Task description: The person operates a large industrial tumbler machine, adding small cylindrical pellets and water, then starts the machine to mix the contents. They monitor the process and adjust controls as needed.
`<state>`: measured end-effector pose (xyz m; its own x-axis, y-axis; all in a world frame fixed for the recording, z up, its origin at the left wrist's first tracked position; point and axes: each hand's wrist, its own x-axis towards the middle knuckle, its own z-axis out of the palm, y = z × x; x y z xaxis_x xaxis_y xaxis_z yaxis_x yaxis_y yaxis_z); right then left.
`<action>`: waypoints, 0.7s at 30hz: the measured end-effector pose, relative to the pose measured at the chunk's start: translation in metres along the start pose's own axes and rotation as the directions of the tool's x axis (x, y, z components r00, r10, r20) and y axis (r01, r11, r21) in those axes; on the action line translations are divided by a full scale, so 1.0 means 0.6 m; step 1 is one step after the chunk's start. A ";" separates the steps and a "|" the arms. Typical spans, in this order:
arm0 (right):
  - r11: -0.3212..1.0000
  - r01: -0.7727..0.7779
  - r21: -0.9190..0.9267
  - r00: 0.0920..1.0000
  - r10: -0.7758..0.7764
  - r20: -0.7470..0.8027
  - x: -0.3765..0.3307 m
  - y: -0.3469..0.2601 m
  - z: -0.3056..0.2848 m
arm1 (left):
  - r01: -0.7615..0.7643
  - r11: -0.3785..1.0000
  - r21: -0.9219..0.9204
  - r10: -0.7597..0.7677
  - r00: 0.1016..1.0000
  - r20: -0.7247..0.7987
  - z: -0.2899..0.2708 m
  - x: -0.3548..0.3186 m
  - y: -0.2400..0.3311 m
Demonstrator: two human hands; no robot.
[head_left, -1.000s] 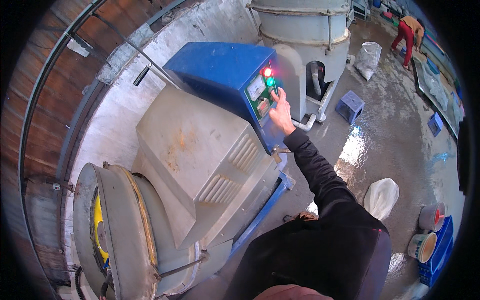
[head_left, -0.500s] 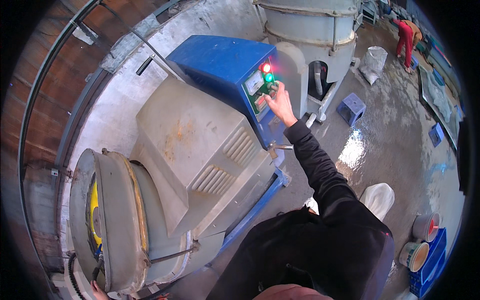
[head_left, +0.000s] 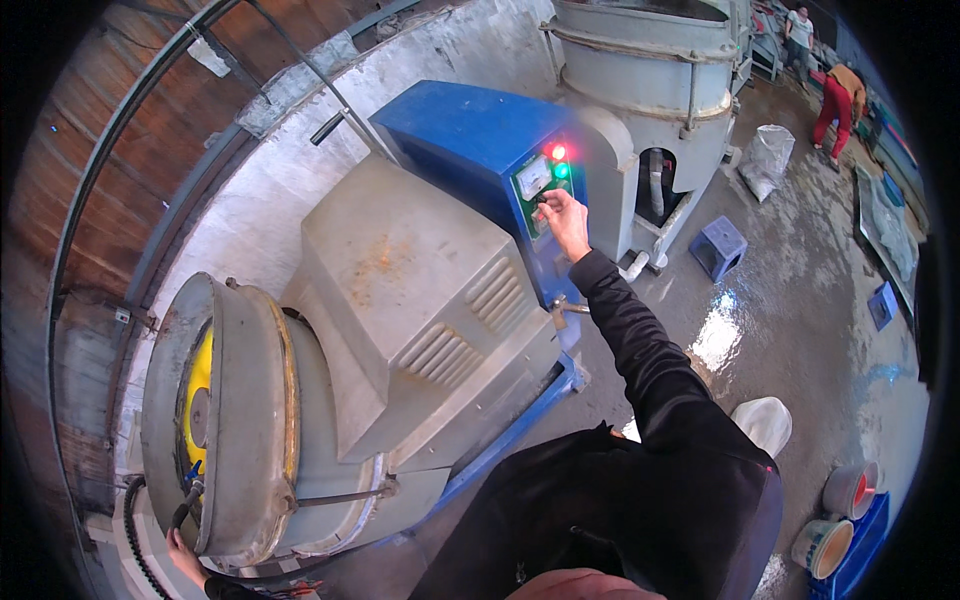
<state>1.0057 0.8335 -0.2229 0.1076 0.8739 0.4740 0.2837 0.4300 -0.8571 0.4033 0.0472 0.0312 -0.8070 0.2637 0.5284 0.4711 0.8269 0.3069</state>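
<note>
My right hand (head_left: 565,222) pinches a small dark knob (head_left: 543,201) on the green control panel of a blue cabinet (head_left: 470,128). A red lamp (head_left: 558,152) and a green lamp (head_left: 562,171) glow above the hand, beside a white dial gauge (head_left: 534,178). At lower left, my left hand (head_left: 187,562) is by the lower rim of a grey metal drum (head_left: 243,430), fingers stretched out and partly seen. Just above its fingertips is the black grip of a hose with a blue valve lever (head_left: 193,470), in front of the drum's yellow inside (head_left: 198,385).
A grey vented machine cover (head_left: 400,290) stands between drum and cabinet. A large grey vat (head_left: 650,65) stands behind. On the wet floor are a blue stool (head_left: 718,248), a white sack (head_left: 768,160) and buckets (head_left: 823,548). Two people are at far right, one bent over (head_left: 838,105).
My right hand has moved from a spot beside the green lamp to a lower knob. The left hand has come further into view at the drum. The view has shifted slightly.
</note>
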 end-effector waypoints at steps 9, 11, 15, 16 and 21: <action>1.000 -0.022 0.001 0.999 0.022 -0.035 0.001 0.000 0.006 | -0.009 1.000 -0.025 0.008 1.000 -0.007 0.006 0.008 -0.013; 1.000 -0.017 -0.017 0.999 0.016 -0.028 0.001 -0.004 0.003 | -0.006 0.999 -0.044 0.006 1.000 -0.004 0.008 0.009 -0.015; 1.000 -0.020 -0.023 1.000 0.020 -0.014 0.001 -0.011 0.000 | 0.006 0.999 -0.033 -0.006 1.000 -0.008 0.010 0.012 -0.021; 0.999 -0.023 -0.022 1.000 0.023 -0.012 0.001 -0.011 0.000 | 0.007 1.000 -0.014 -0.007 1.000 -0.006 0.010 0.012 -0.023; 0.999 -0.006 -0.033 0.999 0.004 -0.043 0.001 -0.006 0.003 | -0.020 1.000 -0.023 0.020 1.000 0.008 0.008 0.015 -0.027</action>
<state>1.0029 0.8331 -0.2202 0.1494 0.8653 0.4786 0.3140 0.4174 -0.8527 0.3866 0.0387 0.0270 -0.8003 0.2840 0.5281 0.4949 0.8101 0.3144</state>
